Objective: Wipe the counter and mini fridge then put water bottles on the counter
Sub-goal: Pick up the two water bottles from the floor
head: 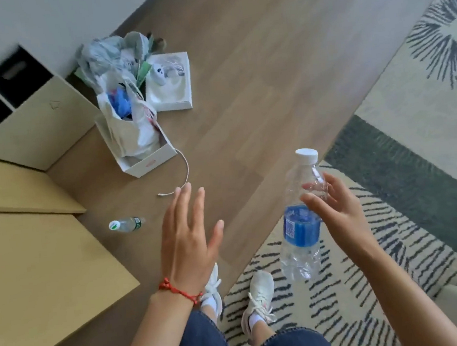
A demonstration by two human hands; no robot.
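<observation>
While the right hand (334, 212) holds a blue-label water bottle (301, 221) by its upper part, fingers closed loosely around it above the patterned rug (397, 254), the left hand (189, 238) is empty with fingers spread over the wooden floor (241, 88). I judge that the step in hand is collecting bottles for the counter, since a second, smaller green-label bottle (127, 224) lies on the floor near the light wooden surface (35, 269) at the left. The next move probably calls for lowering the left hand to that bottle and closing around its body.
</observation>
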